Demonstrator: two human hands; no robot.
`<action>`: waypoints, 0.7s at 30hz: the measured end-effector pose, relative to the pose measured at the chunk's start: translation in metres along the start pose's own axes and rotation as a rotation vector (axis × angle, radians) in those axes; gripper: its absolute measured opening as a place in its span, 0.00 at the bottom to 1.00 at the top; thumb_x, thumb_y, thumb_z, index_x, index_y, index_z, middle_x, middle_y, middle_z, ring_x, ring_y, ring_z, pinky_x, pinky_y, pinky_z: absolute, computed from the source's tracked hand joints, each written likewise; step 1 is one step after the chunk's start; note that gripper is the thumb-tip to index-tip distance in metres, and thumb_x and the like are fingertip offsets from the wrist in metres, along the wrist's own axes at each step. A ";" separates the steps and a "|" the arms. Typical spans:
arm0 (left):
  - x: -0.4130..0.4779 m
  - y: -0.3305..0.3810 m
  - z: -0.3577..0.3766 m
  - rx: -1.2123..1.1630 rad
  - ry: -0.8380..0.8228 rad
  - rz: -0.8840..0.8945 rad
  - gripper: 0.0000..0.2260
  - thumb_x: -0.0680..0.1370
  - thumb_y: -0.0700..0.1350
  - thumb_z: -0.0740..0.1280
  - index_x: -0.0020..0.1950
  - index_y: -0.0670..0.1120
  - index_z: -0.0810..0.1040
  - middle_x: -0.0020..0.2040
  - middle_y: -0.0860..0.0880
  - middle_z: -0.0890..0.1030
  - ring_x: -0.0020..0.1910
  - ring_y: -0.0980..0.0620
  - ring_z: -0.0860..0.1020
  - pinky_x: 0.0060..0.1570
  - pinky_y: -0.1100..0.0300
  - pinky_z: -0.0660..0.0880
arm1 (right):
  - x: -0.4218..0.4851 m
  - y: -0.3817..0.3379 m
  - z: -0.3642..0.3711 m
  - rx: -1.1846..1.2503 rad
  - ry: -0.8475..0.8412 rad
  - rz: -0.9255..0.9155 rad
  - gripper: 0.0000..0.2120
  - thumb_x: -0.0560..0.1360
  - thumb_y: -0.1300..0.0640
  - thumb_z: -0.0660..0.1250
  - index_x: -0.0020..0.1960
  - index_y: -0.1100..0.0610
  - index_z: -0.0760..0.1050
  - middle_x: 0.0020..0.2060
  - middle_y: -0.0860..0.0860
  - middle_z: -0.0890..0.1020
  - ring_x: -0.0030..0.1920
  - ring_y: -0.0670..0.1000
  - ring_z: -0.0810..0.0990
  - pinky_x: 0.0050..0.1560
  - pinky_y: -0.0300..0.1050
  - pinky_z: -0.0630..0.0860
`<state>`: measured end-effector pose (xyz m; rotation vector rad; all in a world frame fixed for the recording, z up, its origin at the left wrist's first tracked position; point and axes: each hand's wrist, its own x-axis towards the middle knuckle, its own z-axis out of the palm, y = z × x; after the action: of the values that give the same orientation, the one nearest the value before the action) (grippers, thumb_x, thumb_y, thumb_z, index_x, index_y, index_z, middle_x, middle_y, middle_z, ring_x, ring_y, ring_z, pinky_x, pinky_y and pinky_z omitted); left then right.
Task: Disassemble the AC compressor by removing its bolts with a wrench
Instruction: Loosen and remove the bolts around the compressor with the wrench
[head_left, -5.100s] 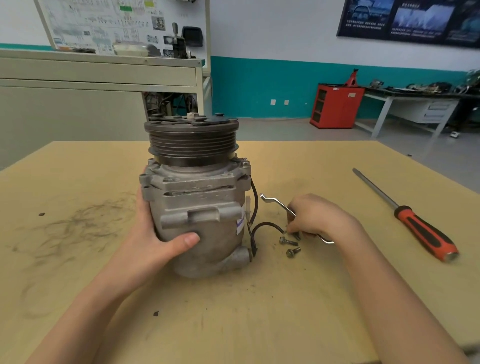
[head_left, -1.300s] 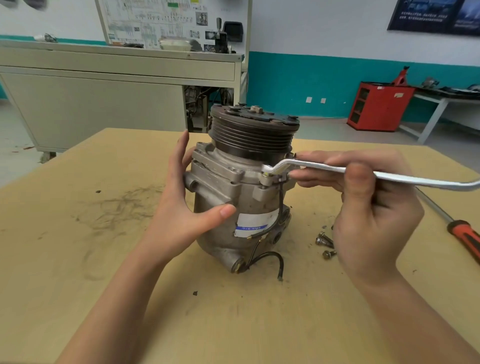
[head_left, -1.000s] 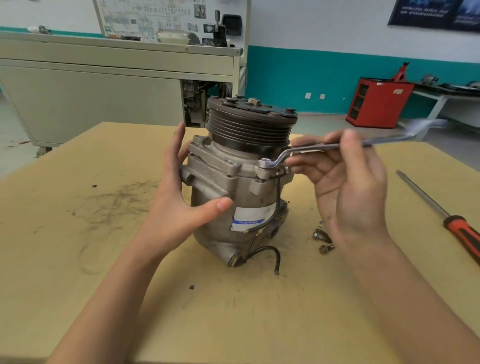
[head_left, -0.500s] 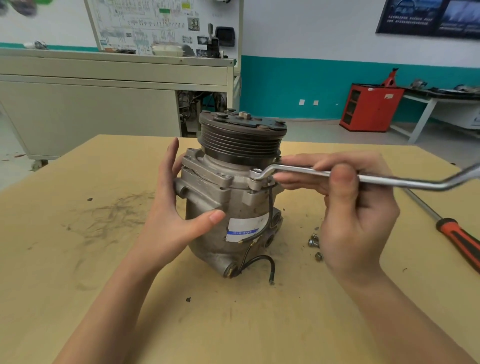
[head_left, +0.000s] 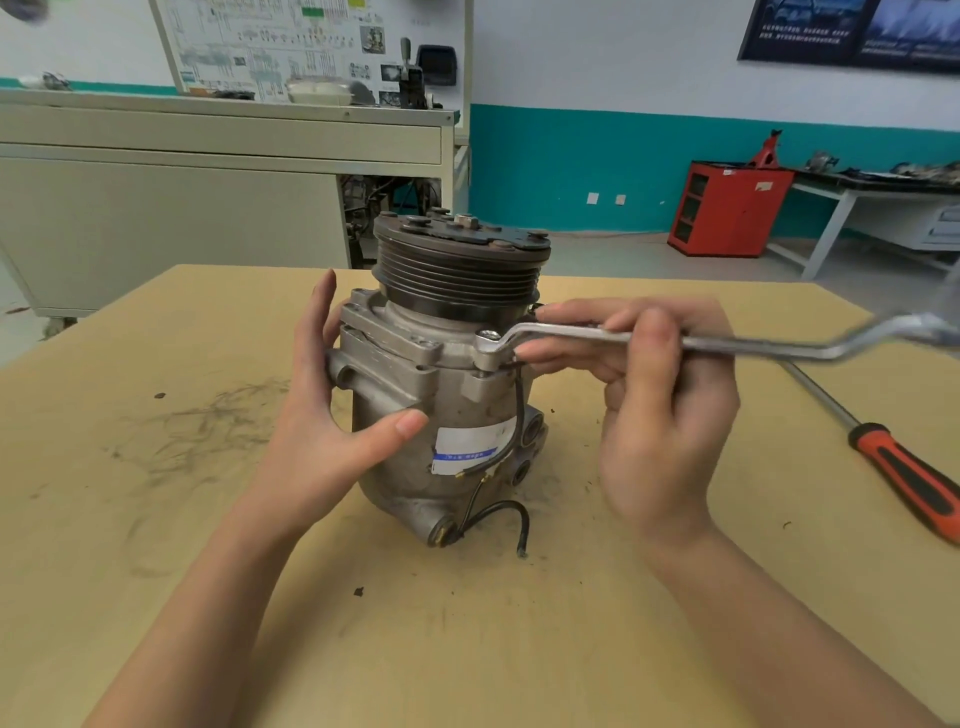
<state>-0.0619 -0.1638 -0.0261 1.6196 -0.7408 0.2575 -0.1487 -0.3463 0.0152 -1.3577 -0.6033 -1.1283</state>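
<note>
While my L hand (head_left: 332, 431) braces compressor (head_left: 457, 415) flat-fingered, R hand (head_left: 660, 405) pinches wrench (head_left: 727, 343); ring seems seated on bolt (head_left: 488, 336), so keep pull level.

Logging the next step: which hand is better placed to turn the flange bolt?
Right. The right hand grips the ring wrench, whose ring end sits on the flange bolt. The left hand is spread against the AC compressor, steadying it.

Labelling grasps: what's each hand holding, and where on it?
Right hand pinches the wrench by its shaft, ring end on a bolt. Left hand steadies the compressor body, fingers straight, thumb across the front.
</note>
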 end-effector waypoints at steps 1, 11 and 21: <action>0.000 0.000 0.000 0.001 0.002 0.002 0.52 0.58 0.75 0.72 0.76 0.68 0.51 0.75 0.63 0.62 0.72 0.63 0.65 0.71 0.53 0.64 | 0.005 0.002 -0.003 0.088 0.025 0.149 0.10 0.83 0.57 0.50 0.46 0.57 0.66 0.41 0.53 0.83 0.37 0.54 0.85 0.38 0.44 0.80; 0.000 -0.001 0.000 0.001 0.004 -0.001 0.52 0.58 0.75 0.72 0.76 0.68 0.52 0.75 0.62 0.63 0.72 0.63 0.65 0.71 0.54 0.63 | 0.022 -0.002 -0.014 0.286 0.070 0.378 0.13 0.83 0.57 0.49 0.46 0.61 0.68 0.42 0.56 0.85 0.40 0.55 0.85 0.41 0.42 0.80; 0.000 -0.001 -0.001 0.004 -0.004 -0.016 0.51 0.58 0.75 0.73 0.75 0.70 0.51 0.77 0.57 0.62 0.74 0.58 0.65 0.73 0.47 0.62 | -0.002 -0.007 -0.002 -0.107 -0.072 -0.111 0.07 0.82 0.55 0.54 0.48 0.55 0.68 0.44 0.58 0.80 0.41 0.52 0.85 0.40 0.44 0.80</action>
<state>-0.0614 -0.1628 -0.0267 1.6301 -0.7304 0.2442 -0.1566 -0.3465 0.0158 -1.4767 -0.6856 -1.2197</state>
